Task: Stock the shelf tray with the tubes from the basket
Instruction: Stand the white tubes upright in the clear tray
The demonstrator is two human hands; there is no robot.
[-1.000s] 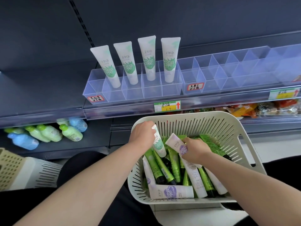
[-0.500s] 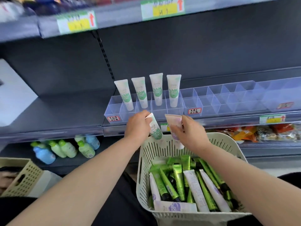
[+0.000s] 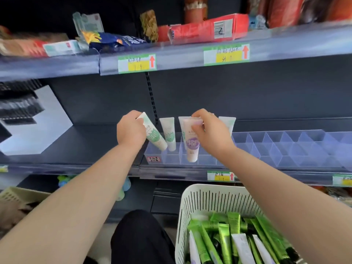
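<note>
Both your hands are up at the clear shelf tray (image 3: 285,149), each holding one tube.

Your left hand (image 3: 130,133) curls round the upper end of a green-label tube (image 3: 154,135), which tilts cap-down over the tray's left end. Just right of it, a standing tube (image 3: 168,134) sits upright in its compartment. Next, the purple-label tube (image 3: 192,143) hangs upright, pinched at its top by your right hand (image 3: 211,132), cap end low in a front compartment; whether it touches bottom cannot be told. Lower right, the white basket (image 3: 209,199) holds a heap of green and white tubes (image 3: 228,237).
</note>
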